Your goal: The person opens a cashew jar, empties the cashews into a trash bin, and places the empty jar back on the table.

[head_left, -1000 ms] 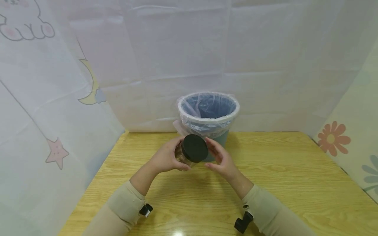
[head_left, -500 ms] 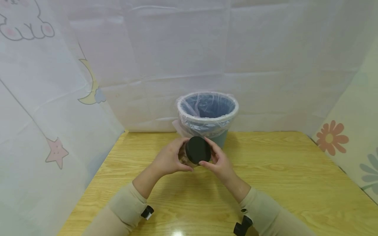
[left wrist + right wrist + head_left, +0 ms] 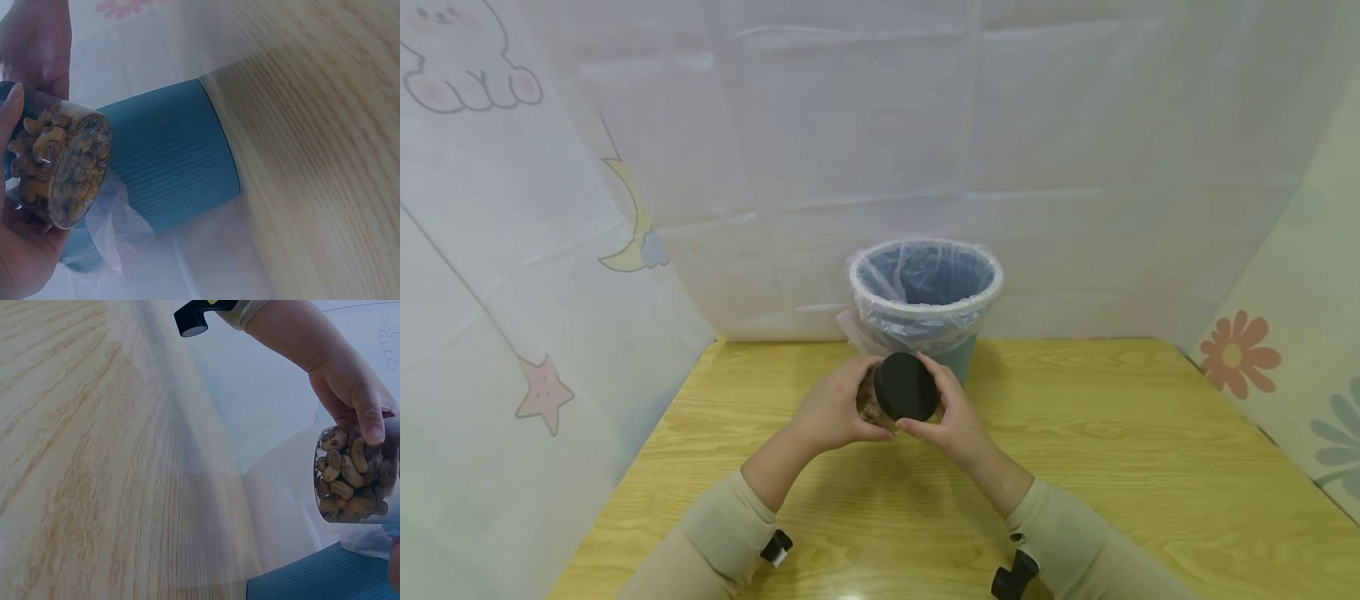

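Between the two hands is a clear jar partly filled with cashews, tilted, with its black lid towards the head camera. My left hand grips the jar's body from the left, its thumb along the near side. On the other side my right hand holds the lid by its edge, thumb at the front and fingers at the far rim. The left wrist view shows the jar's round base, held above the table. The lid is on the jar.
Behind the hands a blue ribbed bin stands on the wooden table, lined with a clear plastic bag folded over its white rim. Printed cloth walls close off the back and both sides.
My right hand has come in from beside the jar and taken hold of the lid. The jar has shifted slightly right and its lid has turned a little more towards the head camera.
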### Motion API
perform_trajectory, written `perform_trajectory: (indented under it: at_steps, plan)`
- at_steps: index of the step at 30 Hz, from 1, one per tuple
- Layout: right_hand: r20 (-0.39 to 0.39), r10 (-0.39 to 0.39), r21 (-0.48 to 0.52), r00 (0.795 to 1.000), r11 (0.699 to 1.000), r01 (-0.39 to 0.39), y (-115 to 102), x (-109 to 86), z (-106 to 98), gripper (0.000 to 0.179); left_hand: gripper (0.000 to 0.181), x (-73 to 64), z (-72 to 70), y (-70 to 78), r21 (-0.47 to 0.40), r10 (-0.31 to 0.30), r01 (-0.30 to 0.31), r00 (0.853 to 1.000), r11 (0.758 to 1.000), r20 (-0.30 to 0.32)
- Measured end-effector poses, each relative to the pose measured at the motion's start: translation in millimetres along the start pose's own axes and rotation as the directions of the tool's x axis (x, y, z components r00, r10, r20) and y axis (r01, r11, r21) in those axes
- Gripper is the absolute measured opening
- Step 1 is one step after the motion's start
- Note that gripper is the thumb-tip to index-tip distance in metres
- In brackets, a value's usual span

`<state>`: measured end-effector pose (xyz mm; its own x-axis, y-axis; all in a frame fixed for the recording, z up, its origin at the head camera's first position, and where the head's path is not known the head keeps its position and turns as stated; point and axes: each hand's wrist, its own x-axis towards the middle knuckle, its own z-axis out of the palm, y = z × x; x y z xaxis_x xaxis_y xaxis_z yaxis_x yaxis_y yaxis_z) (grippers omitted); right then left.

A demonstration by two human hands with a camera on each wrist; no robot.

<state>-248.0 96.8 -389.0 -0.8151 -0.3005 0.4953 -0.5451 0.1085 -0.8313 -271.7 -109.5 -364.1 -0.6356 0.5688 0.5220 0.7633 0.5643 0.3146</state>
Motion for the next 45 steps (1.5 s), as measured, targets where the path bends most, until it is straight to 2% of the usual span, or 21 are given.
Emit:
perform_trajectory:
  at_steps: [8,16,21,25,31,35,40,45]
  plan:
    - [-0.013,-0.076,-0.071,0.997,0.995,0.075,-24.9,2.6,-3.8,0.088,0.094,5.2,-3.9,0.9,0.018,0.012,-0.012,1.0,1.0,0.013]
    - [-0.009,-0.118,-0.028,0.993,0.993,0.118,-22.7,2.7,-5.4,0.088,0.093,7.8,-4.0,1.2,0.04,-0.009,0.008,0.999,0.999,0.037]
    - [0.015,-0.12,0.032,0.993,0.992,0.119,-21.8,3.7,-6.5,0.088,0.093,6.8,-4.5,0.0,0.027,-0.026,0.025,0.998,0.999,0.049]
    - [0.027,-0.114,0.042,0.993,0.993,0.113,-23.4,4.3,-7.2,0.088,0.093,7.0,-6.3,-0.7,0.01,-0.029,0.028,0.998,1.0,0.059]
    - [0.022,-0.143,0.039,0.989,0.989,0.142,-8.8,9.7,-9.9,0.088,0.093,9.6,-10.3,-2.1,-0.025,-0.033,0.035,0.997,0.999,0.066]
    - [0.011,-0.186,0.076,0.983,0.98,0.184,5.5,13.9,-11.4,0.086,0.094,10.7,-12.2,-3.0,-0.053,-0.037,0.04,0.998,0.998,0.055]
    - [0.015,-0.236,0.13,0.972,0.964,0.233,13.8,11.7,-11.5,0.082,0.092,7.3,-11.1,-3.5,-0.043,-0.05,0.053,0.997,0.998,0.065]
    - [0.027,-0.239,0.137,0.971,0.963,0.233,17.6,8.2,-10.4,0.081,0.093,2.3,-9.0,-4.7,-0.045,-0.059,0.063,0.995,0.997,0.076]
